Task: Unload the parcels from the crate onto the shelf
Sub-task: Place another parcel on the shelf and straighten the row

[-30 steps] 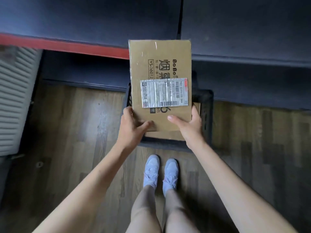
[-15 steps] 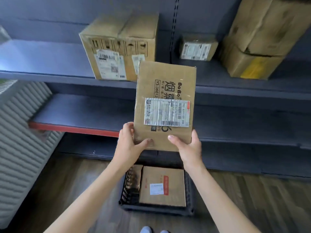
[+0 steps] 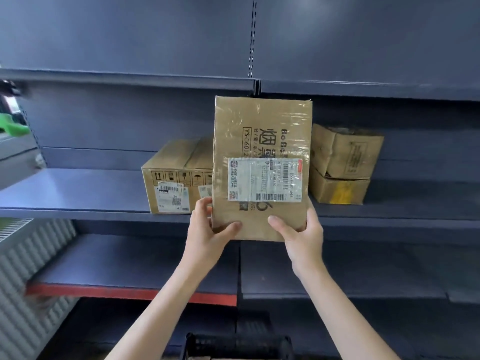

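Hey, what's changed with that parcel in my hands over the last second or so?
The flat parcel has been lifted from just above the crate to the level of the shelf that holds the other boxes, and the camera has tilted up with it. Nothing was let go: the left hand and right hand hold its lower corners as before, label facing you. It is not yet on the shelf.

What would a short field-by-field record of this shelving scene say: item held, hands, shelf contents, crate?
Item held: flat brown cardboard parcel with a white shipping label, upright, in front of the shelves
Left hand: grips the parcel's lower left corner
Right hand: grips its lower right corner
Dark blue metal shelf: carries a brown cardboard box with handling symbols and two stacked worn cardboard boxes
Black plastic crate: on the floor below, contents barely visible
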